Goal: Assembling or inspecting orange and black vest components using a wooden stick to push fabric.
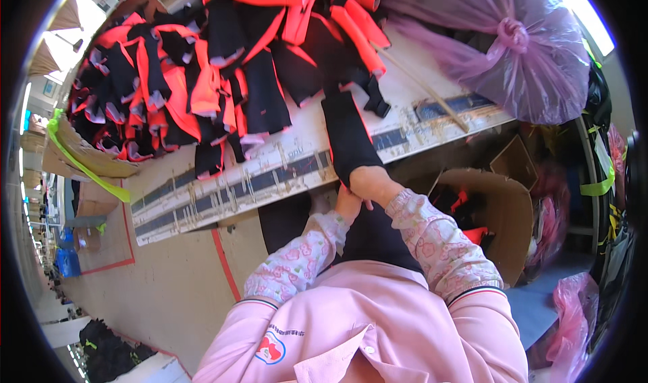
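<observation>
A long black fabric piece (pixel 349 137) with an orange-red edge hangs over the near side of the white table, its far part lying on the tabletop. My right hand (pixel 372 182) is closed on its near end, fingers curled down around the cloth. Just below and to the left, my left hand (pixel 348 202) meets the right one at the same end. Its fingers are hidden under the cloth and the right hand, so their grip cannot be made out. Past the held piece lies a large heap of black and orange-red fabric pieces (pixel 179 89).
The worn white table (pixel 270 170) has dark strips along its near edge. A thin wooden stick (pixel 432 94) lies there, beside a tied purple plastic bag (pixel 513 42). At the right below stands an open cardboard box (pixel 503 211) with fabric inside. A yellow-green strap (pixel 84 163) hangs at the left.
</observation>
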{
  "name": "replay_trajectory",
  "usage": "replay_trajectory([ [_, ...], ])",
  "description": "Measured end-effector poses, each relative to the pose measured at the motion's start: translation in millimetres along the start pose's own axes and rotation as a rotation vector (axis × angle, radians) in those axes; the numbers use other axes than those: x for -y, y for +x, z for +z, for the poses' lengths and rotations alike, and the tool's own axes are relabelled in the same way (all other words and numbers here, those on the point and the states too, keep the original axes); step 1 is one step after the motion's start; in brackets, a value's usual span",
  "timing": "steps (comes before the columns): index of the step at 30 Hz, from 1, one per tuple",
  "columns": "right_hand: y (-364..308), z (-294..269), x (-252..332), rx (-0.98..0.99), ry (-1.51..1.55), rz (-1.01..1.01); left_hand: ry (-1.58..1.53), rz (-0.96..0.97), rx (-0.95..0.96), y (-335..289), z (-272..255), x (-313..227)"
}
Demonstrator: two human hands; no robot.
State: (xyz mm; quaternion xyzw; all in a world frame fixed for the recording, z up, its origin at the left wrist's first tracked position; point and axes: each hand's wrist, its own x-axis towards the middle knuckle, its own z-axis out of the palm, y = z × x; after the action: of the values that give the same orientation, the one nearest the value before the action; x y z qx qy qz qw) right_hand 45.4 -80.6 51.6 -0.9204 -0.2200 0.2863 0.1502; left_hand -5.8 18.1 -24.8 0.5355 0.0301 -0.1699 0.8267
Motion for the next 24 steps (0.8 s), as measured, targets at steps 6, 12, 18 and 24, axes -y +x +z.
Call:
replay_trajectory([
  [6,-11.7,-19.0,10.6,0.142,0.038,0.066,-0.178,-0.107,-0.102,-12.2,8.8,-12.4],
  [12,-14.4,-2.6,-4.8,-0.149,0.239,-0.126,-0.187,-0.098,-0.204,-10.0,7.6,-18.2],
  [18,-14.7,5.5,14.1,-0.222,0.047,0.022,-0.128,0.056,-0.295,-6.5,5.2,-1.0],
  [24,-13.6,15.9,-1.9,-0.271,-0.109,-0.174,-0.269,-0.087,-0.392,-4.4,21.6,-2.3],
])
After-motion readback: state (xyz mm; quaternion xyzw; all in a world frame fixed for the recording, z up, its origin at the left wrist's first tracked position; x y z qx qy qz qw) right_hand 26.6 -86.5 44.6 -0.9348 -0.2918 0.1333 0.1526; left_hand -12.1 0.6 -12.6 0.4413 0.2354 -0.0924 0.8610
